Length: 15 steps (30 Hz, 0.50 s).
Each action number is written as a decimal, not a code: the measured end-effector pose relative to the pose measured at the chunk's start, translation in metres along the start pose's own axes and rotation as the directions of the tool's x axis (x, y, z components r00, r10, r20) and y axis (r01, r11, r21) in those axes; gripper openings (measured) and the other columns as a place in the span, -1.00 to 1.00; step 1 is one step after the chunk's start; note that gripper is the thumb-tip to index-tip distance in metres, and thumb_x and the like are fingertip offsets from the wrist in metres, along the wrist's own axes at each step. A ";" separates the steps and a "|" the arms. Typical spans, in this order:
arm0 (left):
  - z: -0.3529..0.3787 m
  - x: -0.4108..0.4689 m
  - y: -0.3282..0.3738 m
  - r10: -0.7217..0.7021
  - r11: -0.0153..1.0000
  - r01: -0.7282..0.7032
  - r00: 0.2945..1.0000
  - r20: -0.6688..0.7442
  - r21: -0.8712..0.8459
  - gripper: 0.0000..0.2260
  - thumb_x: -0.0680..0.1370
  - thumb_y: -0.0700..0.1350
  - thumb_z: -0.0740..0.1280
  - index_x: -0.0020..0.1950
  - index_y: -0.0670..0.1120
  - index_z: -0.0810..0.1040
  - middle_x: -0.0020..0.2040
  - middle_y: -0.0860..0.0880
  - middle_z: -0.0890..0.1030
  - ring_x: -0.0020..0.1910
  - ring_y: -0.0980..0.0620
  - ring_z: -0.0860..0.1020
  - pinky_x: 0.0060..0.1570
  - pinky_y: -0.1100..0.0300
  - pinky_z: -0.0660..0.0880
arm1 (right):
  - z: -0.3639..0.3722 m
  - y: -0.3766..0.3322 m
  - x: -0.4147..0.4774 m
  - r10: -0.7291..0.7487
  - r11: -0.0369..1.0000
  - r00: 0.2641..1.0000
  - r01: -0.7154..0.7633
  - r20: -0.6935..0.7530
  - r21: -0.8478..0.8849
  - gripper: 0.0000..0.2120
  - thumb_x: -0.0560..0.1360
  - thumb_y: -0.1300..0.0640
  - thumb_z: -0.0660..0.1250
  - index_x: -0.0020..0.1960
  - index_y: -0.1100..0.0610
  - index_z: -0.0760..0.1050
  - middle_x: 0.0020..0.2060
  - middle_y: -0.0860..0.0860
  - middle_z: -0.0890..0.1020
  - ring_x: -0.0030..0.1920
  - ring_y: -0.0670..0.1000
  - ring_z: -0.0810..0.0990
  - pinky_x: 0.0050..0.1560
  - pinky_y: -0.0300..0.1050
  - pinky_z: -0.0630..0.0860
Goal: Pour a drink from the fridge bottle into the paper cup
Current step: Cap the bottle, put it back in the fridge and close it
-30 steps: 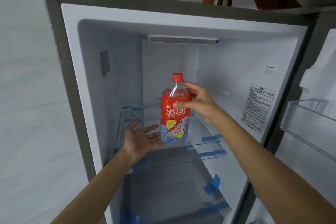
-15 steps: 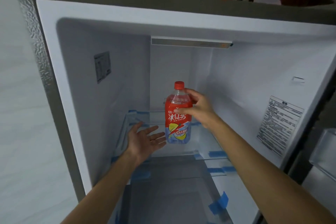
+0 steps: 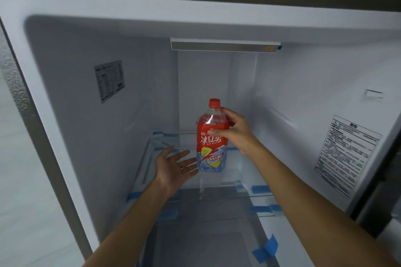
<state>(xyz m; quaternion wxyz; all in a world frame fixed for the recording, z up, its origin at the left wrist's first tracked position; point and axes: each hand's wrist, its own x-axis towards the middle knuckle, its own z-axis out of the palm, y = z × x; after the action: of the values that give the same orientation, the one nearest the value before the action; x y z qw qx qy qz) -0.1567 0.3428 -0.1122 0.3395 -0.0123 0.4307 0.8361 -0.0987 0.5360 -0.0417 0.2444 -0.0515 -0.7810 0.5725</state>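
An ice tea bottle [image 3: 211, 147] with a red cap and a red and blue label stands upright over the glass shelf [image 3: 221, 180] inside the open fridge [image 3: 91, 125]. My right hand [image 3: 233, 131] grips the bottle around its upper body from the right. My left hand [image 3: 173, 166] is held palm up with straight fingers just left of the bottle's base, fingertips close to it or touching it. No paper cup is in view.
The fridge's white side walls and ceiling with a light bar [image 3: 224, 44] enclose the shelf. A second glass shelf [image 3: 217, 214] with blue tape strips lies below. A warning sticker [image 3: 347, 154] is on the right wall.
The view has moved closer into the fridge. The bottle in my right hand sits deeper and lower, near the shelf. My left hand stays palm up beside its base.
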 end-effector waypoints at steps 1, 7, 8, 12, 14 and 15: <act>0.001 0.001 0.000 0.002 1.000 -0.002 1.000 -0.002 -0.003 -0.48 0.61 0.13 0.14 0.37 -0.25 0.44 0.31 -0.35 0.50 0.27 -0.35 0.49 0.20 -0.19 0.44 | -0.001 0.001 0.002 0.000 1.000 1.000 0.000 0.002 -0.005 -0.37 0.28 0.19 0.61 0.29 -0.07 0.48 0.05 -0.16 0.62 0.03 -0.08 0.63 -0.01 -0.03 0.65; 0.010 0.010 0.003 0.010 0.999 -0.010 1.000 0.000 0.030 -0.50 0.61 0.14 0.14 0.35 -0.23 0.45 0.29 -0.32 0.52 0.26 -0.32 0.50 0.21 -0.15 0.44 | -0.002 0.011 0.010 0.010 1.000 1.000 -0.010 -0.012 -0.009 -0.33 0.35 0.19 0.57 0.39 -0.06 0.40 0.02 -0.24 0.56 -0.04 -0.19 0.58 -0.16 -0.29 0.59; 0.011 0.011 0.003 0.014 0.998 -0.014 1.000 0.002 0.065 -0.51 0.61 0.14 0.14 0.34 -0.22 0.46 0.29 -0.31 0.52 0.26 -0.31 0.50 0.23 -0.15 0.43 | -0.002 0.012 0.010 0.012 1.000 1.000 -0.012 -0.009 -0.013 -0.31 0.37 0.19 0.56 0.41 -0.06 0.38 0.05 -0.22 0.56 -0.02 -0.18 0.58 -0.10 -0.24 0.61; 0.013 0.007 0.001 0.048 0.965 -0.046 0.999 -0.001 0.257 -0.60 0.63 0.09 0.12 0.28 -0.15 0.49 0.26 -0.24 0.55 0.27 -0.23 0.50 0.29 -0.11 0.39 | 0.002 0.015 0.008 -0.025 0.989 0.999 0.021 -0.021 -0.144 -0.17 0.39 0.06 0.54 0.53 -0.09 0.18 0.35 0.00 0.45 0.23 -0.03 0.50 0.13 -0.01 0.57; 0.015 0.003 0.000 0.075 0.920 -0.073 0.997 0.011 0.384 -0.64 0.63 0.08 0.12 0.29 -0.10 0.49 0.28 -0.19 0.55 0.27 -0.18 0.50 0.31 -0.09 0.37 | 0.002 0.014 0.006 -0.007 0.972 0.997 -0.010 -0.072 -0.234 -0.07 0.36 -0.05 0.54 0.56 -0.07 0.07 0.44 0.09 0.37 0.34 0.10 0.45 0.23 0.14 0.54; 0.015 0.000 -0.001 0.088 0.888 -0.090 0.996 0.026 0.451 -0.64 0.62 0.08 0.14 0.29 -0.08 0.48 0.30 -0.17 0.54 0.27 -0.15 0.49 0.32 -0.08 0.36 | 0.002 0.013 0.005 0.016 0.962 0.995 -0.041 -0.095 -0.270 -0.02 0.33 -0.13 0.53 0.57 -0.06 0.04 0.45 0.12 0.35 0.38 0.14 0.43 0.25 0.19 0.52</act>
<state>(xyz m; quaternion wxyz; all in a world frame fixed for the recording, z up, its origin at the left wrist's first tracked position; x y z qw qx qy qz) -0.1521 0.3543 -0.1030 0.2955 0.0888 0.6124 0.7279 -0.1064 0.5406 -0.0529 0.2623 -0.1222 -0.8393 0.4603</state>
